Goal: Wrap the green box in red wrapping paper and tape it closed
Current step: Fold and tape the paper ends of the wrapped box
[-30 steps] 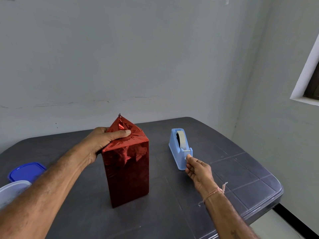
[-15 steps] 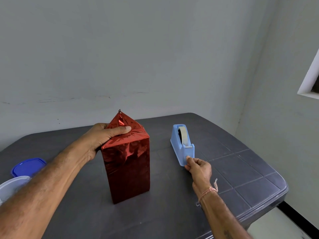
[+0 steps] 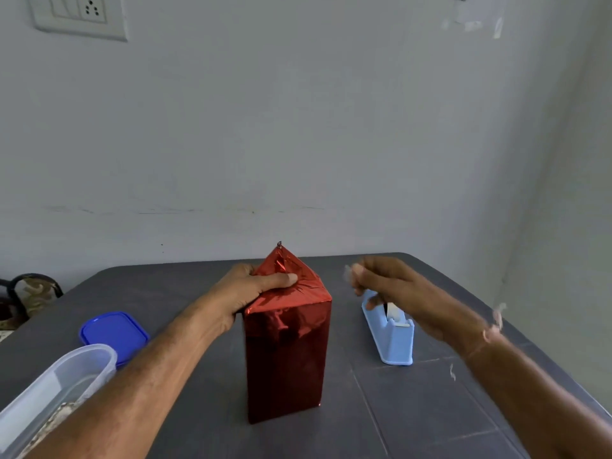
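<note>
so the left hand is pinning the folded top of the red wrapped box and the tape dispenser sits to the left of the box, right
Not quite. The head view shows the light blue tape dispenser to the right of the red wrapped box, not the left. The left hand does pin the folded top.

You have a single view, from the wide-angle camera on your head. It faces forward and tilts slightly down, so the pale wall (image 3: 298, 127) fills the upper half of the frame and the dark bench (image 3: 414, 409) fills the lower half. It sits close: both your forearms enter from the bottom corners and reach toward the centre. The wrapped box (image 3: 286, 352) stands at lower centre, the tape dispenser (image 3: 390, 336) just right of it, and a clear container (image 3: 49, 392) is cut off at the lower left edge. Straight lines bend near the frame edges. No second view overlaps this one.
</note>
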{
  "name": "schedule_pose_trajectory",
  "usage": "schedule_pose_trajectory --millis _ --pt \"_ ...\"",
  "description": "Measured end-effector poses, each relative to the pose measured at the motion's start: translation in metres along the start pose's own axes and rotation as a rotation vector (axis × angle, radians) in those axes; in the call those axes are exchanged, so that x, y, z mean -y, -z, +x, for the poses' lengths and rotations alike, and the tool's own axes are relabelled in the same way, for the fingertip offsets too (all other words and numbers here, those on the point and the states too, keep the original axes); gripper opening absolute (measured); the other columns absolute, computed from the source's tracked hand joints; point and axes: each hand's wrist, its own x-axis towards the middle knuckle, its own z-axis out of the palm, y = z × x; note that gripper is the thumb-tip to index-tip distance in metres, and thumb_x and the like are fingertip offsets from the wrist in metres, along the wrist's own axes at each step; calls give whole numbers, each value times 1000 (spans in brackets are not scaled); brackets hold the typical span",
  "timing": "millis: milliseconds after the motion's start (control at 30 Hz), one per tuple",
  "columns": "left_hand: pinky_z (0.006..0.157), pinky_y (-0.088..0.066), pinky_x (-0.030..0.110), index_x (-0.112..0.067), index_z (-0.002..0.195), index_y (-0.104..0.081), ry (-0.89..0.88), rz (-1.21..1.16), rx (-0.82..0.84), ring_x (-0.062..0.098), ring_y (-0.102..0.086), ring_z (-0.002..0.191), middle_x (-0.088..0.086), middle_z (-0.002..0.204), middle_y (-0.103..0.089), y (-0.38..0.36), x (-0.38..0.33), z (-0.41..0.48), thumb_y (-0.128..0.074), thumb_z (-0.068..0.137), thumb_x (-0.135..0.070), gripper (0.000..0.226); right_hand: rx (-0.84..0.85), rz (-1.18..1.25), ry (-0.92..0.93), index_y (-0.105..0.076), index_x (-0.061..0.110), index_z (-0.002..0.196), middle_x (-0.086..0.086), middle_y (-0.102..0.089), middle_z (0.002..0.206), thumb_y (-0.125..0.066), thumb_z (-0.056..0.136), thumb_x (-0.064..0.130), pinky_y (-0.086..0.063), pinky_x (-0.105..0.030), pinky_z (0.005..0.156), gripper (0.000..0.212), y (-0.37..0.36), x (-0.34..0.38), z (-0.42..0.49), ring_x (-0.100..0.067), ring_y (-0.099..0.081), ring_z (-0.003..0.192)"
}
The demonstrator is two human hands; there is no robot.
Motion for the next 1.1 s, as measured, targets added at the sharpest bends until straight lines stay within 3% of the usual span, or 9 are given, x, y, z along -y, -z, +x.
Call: schedule_pose_trajectory --millis 133,300,400,600,733,900,1000,1033,1100 --pt "58 -59 19 -5 95 -78 -15 -15 10 19 -75 67 15 89 -80 0 0 -1 -87 78 -26 29 267 -376 34 -58 0 94 2 -55 85 -52 104 43 -53 -28 78 45 1 38 45 -7 -55 82" --pt "70 -61 27 -6 102 -78 -4 -17 30 25 -77 80 14 92 -80 3 1 2 -90 74 -31 40 458 -636 -14 -57 16 82 5 -50 79 -52 103 46 -50 -31 76 38 -11 57 79 -11 -49 77" --pt "70 -59 28 -5 101 -78 -11 -21 39 22 -76 73 13 90 -80 4 3 4 -89 74 -29 38 498 -705 -16 -50 20 75 4 -47 76 -54 102 48 -45 -26 70 39 -17 62 88 -11 -45 71" --pt "59 -53 22 -8 87 -76 -26 -13 37 14 -71 58 7 76 -78 4 3 4 -85 80 -28 23 510 -926 -39 -59 26 85 13 -56 88 -55 98 55 -42 -28 79 32 -26 62 94 -8 -55 86" --pt "59 -56 23 -5 93 -78 -38 -18 39 16 -73 64 10 83 -79 3 3 3 -87 79 -29 29 469 -1109 -20 -60 27 96 7 -63 103 -57 95 59 -48 -35 86 32 -34 64 90 -15 -60 99" --pt "67 -57 27 -6 98 -77 -35 -14 39 19 -75 68 10 85 -80 2 4 6 -88 77 -31 34 309 -1237 -162 -68 32 90 12 -67 86 -54 77 80 -46 -34 73 52 -25 32 104 -21 -64 86" --pt "73 -59 29 -7 96 -78 -45 -9 49 21 -77 72 10 87 -80 2 5 7 -88 77 -30 32 236 -1278 -186 -58 18 77 2 -52 75 -63 93 52 -40 -25 56 38 -20 42 93 -17 -49 67" --pt "73 -59 29 -8 96 -79 -52 -3 52 22 -78 75 10 88 -80 2 5 6 -88 77 -30 31 213 -1252 -190 -50 15 71 0 -49 71 -61 95 52 -39 -21 53 45 -19 50 91 -14 -45 62" --pt "71 -60 28 -8 96 -79 -66 5 44 23 -78 77 10 88 -80 2 5 5 -87 78 -31 30 274 -1204 -225 -50 16 70 2 -57 72 -54 79 85 -43 -26 59 69 -22 67 86 -14 -54 64"
